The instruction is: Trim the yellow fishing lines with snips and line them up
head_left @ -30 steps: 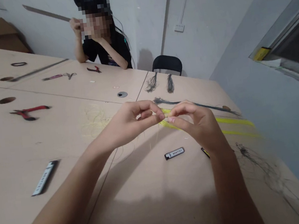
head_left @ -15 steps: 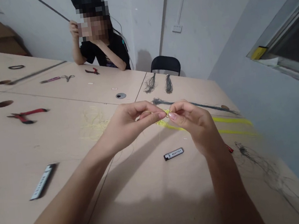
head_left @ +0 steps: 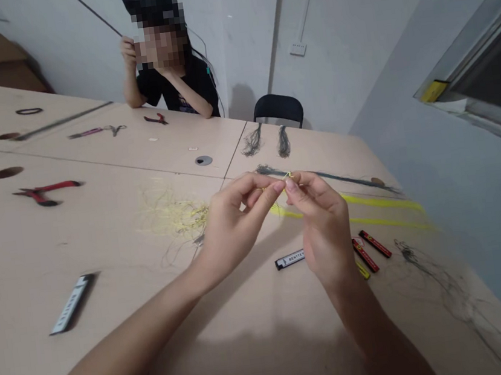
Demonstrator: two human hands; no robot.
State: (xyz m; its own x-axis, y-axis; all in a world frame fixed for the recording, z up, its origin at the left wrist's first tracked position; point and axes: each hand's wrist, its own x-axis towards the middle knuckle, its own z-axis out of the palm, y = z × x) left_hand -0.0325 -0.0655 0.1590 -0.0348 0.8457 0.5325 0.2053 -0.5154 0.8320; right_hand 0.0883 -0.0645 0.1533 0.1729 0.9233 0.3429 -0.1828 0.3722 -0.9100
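A pale, wood-toned table (head_left: 114,228) fills most of the view, with seams running across it. At its far side sits a person (head_left: 179,96) in a black shirt and dark cap, with a black chair (head_left: 277,108) further right.

In front, the left hand (head_left: 239,213) and right hand (head_left: 324,215) are raised over the table, fingertips meeting. Each has its thumb and index finger pinched on a bit of yellow thread, the other fingers curled in.

Behind the hands, flat yellow bands (head_left: 384,202) run off to the right, near a long dark bundle (head_left: 340,175). Just beyond the left wrist, a loose, wispy tangle (head_left: 174,215) of yellow strands spreads on the table. Red-handled pliers (head_left: 41,193) lie open well to the left. A white lighter (head_left: 290,260) lies partly behind the right hand.

Smallest is the yellow thread (head_left: 288,175) itself: bright, thin and slightly crooked, poking up just above the joined fingertips. The fingers hide the rest of the pinched part.
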